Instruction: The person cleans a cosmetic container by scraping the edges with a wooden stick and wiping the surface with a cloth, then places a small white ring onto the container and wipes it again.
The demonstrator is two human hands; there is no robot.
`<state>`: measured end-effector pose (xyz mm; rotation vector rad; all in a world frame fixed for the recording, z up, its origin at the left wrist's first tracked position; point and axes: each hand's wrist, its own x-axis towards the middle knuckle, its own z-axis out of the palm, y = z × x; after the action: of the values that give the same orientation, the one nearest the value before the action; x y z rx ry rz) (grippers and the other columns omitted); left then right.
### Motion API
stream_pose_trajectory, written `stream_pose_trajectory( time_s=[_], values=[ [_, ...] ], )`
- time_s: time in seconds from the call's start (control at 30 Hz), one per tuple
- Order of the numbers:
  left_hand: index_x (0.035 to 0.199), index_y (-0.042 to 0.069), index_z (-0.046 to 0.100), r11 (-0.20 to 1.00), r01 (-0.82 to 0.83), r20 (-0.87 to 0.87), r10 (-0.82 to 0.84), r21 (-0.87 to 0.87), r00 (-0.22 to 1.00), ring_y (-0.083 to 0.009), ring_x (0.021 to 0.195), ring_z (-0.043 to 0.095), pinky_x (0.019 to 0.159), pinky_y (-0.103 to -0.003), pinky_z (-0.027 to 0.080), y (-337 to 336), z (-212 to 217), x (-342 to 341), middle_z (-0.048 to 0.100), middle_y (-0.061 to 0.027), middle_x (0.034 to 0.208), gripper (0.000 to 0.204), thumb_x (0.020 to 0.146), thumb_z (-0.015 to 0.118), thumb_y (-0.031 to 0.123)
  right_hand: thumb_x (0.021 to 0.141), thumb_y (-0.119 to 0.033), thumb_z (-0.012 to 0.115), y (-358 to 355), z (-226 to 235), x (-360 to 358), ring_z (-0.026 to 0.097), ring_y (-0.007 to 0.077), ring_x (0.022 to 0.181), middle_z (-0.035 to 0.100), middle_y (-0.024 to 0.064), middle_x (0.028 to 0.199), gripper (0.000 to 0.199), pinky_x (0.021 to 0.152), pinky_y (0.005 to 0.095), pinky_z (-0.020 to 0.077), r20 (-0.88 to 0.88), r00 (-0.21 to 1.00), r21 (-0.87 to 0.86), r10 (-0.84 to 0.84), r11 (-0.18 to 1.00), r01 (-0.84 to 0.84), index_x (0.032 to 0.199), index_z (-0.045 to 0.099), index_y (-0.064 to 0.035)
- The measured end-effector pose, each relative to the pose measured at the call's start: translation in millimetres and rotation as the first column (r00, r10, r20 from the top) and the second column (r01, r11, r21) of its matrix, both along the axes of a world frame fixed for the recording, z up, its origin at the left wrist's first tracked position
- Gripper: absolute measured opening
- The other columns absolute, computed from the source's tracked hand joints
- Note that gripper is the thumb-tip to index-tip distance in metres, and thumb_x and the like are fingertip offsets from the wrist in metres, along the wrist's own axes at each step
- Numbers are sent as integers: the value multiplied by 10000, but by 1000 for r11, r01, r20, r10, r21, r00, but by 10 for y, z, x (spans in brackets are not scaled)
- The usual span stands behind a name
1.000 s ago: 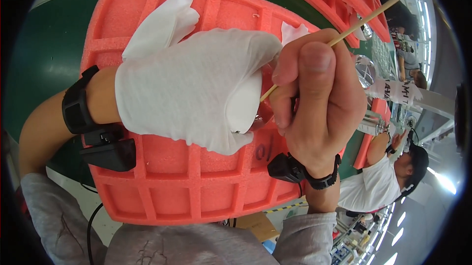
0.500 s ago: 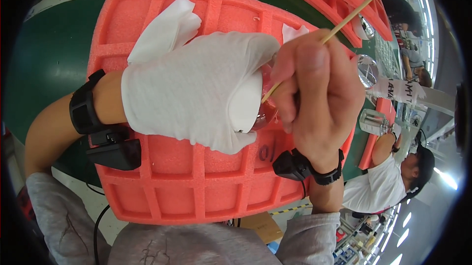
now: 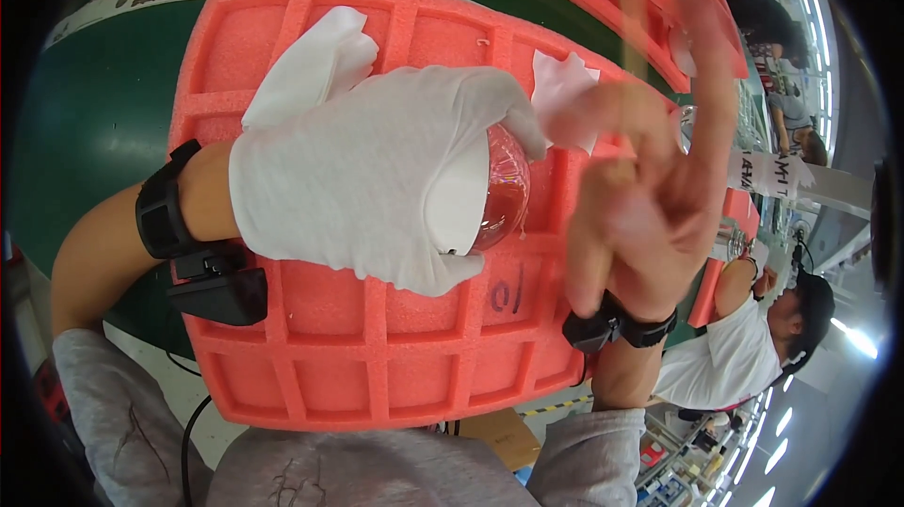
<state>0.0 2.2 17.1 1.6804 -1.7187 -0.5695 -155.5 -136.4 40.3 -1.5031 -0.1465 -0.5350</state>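
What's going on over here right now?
A person's gloved left hand holds a clear rounded piece with a white part over a red foam tray. Their bare right hand is to the right of the piece, blurred by motion. A pale stick-like streak shows near it; whether it's gripped is unclear.

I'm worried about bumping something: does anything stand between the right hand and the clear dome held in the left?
Nothing visible blocks the gap between the right hand and the clear dome; the red foam tray shows below. At the dome's upper edge, the gloved left hand curls partly over it.
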Motion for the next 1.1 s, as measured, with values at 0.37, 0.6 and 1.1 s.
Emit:
stream_pose_trajectory(
  time_s=[0.37,0.6,1.1],
  values=[
    [1118,198,613,999,-25,85,29,-40,996,-227,843,652,740,-380,400,15,47,16,673,-13,918,552,638,816,376,943,82,411,-374,-119,-29,700,96,671,218,166,1637,640,436,203,537,104,855,229,507,825,-517,1546,312,-108],
    [1100,222,605,999,8,10,-8,50,1000,-188,837,615,807,-380,343,18,15,40,660,43,963,591,576,850,344,974,49,418,-378,35,17,715,166,846,263,172,1608,487,547,253,580,162,966,171,203,958,-230,1452,408,-44],
    [1103,197,609,986,22,79,-35,165,996,-160,848,636,798,-351,335,14,133,43,649,45,978,605,569,867,317,1095,-184,380,-381,-89,-81,630,181,610,653,169,925,252,501,235,482,-152,904,-706,-399,684,183,1074,516,26]
  ],
)
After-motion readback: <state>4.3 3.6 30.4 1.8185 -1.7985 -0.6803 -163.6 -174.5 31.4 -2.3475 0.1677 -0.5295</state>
